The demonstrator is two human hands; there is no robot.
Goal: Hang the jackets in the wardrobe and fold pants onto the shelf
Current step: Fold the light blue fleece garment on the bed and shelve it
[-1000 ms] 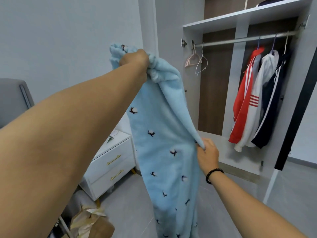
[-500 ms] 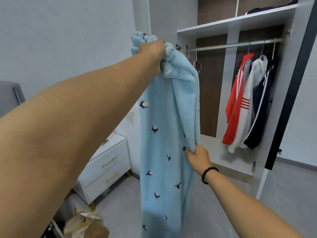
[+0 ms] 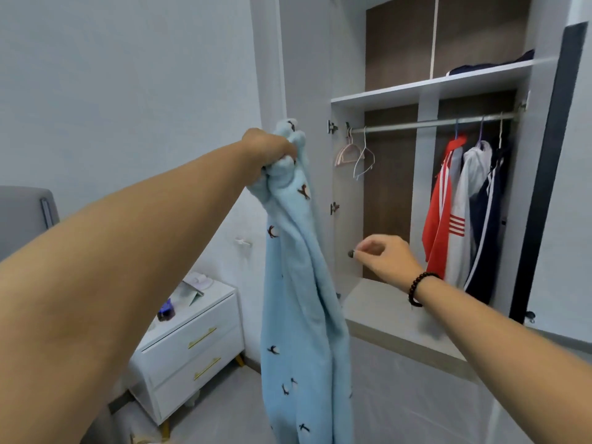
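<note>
My left hand (image 3: 266,149) grips the bunched top of light blue fleece pants (image 3: 298,283) with small dark motifs, and they hang straight down in front of me. My right hand (image 3: 384,257) hovers apart from the fabric, just right of it, fingers curled, with a small dark spot at the fingertips; I cannot tell if anything is pinched. Behind stands the open wardrobe. Its rail (image 3: 432,123) carries a red jacket (image 3: 439,213), a white jacket (image 3: 467,203) and a navy jacket (image 3: 490,225).
A pink hanger (image 3: 347,152) and a white wire hanger (image 3: 363,160) hang bare at the rail's left end. The upper shelf (image 3: 400,91) holds a dark folded garment (image 3: 493,64). The wardrobe's bottom board (image 3: 384,312) lies below. A white nightstand (image 3: 192,341) stands at the left wall.
My right hand let go of the pants' edge and moved right and up, away from the fabric. The pants now hang narrower and bunched. My view shifted lower and left.
</note>
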